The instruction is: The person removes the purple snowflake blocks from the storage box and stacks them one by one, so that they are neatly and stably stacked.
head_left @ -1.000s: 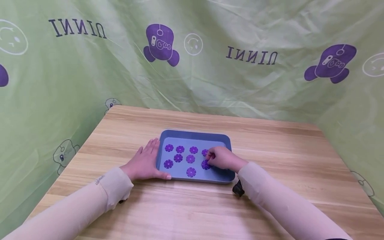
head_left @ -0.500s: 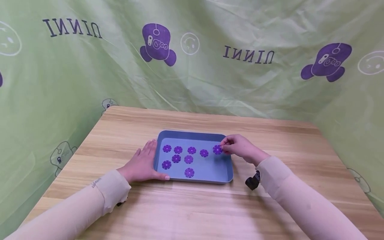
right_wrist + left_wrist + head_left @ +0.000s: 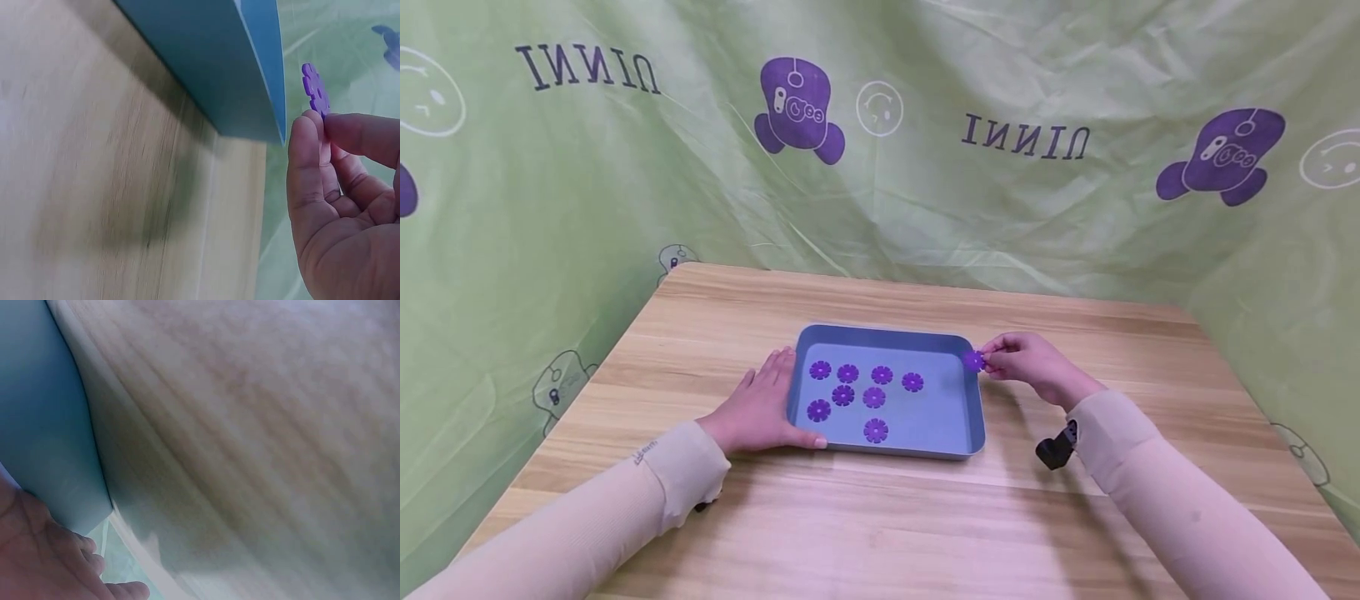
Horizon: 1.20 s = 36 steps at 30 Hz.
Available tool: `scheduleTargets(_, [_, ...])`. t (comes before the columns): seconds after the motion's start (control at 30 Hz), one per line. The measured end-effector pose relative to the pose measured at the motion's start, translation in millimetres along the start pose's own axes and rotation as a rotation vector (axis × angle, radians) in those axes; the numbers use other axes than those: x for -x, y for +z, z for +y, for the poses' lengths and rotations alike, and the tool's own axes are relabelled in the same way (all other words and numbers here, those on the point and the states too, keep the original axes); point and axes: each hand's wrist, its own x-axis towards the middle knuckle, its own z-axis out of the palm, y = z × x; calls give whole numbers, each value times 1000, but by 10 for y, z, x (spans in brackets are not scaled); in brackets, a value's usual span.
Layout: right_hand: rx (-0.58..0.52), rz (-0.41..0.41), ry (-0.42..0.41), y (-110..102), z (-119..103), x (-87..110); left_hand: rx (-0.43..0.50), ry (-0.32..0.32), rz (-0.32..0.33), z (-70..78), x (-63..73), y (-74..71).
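Note:
A shallow blue tray (image 3: 850, 335) sits on the wooden table, with several purple notched plastic discs (image 3: 876, 431) lying flat inside it. My left hand (image 3: 763, 408) rests against the tray's left end, fingers straight along the side and thumb by the front left corner. Between thumb and fingertips, my right hand (image 3: 1030, 362) pinches one purple disc (image 3: 974, 361) by its edge, over the tray's right rim near the far corner. In the right wrist view the disc (image 3: 315, 89) stands on edge above the fingertips. The left wrist view shows the left palm (image 3: 44, 556) beside the tray wall (image 3: 56, 437).
The wooden table (image 3: 880, 525) extends around the tray on every side. A green printed cloth (image 3: 925, 217) hangs behind the table and along both sides. A black wrist device (image 3: 1057, 447) hangs under the right cuff.
My right hand has lifted a disc from the tray's right part and carried it back and rightward to the rim. The left hand stays at the tray's left end.

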Motion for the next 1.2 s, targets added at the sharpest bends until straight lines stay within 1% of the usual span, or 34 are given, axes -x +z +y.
scheduleTargets(0.27, [23, 40, 29, -235, 104, 53, 9, 3, -3, 13, -23, -36])
scheduleTargets(0.47, [37, 59, 99, -407, 247, 114, 3, 9, -8, 5, -40, -58])
scheduleTargets(0.6, [6, 54, 135, -488, 334, 150, -10, 12, -8, 1, -38, -67])
scheduleTargets(0.8, [-32, 36, 161, -549, 434, 184, -5, 16, -9, 2, -26, -72])
scheduleTargets(0.97, [-31, 30, 190, -556, 498, 192, -1, 20, -8, -6, -28, -59])
scheduleTargets(1.2, [-12, 26, 200, -537, 540, 206, -2, 27, -2, -25, -10, -32])
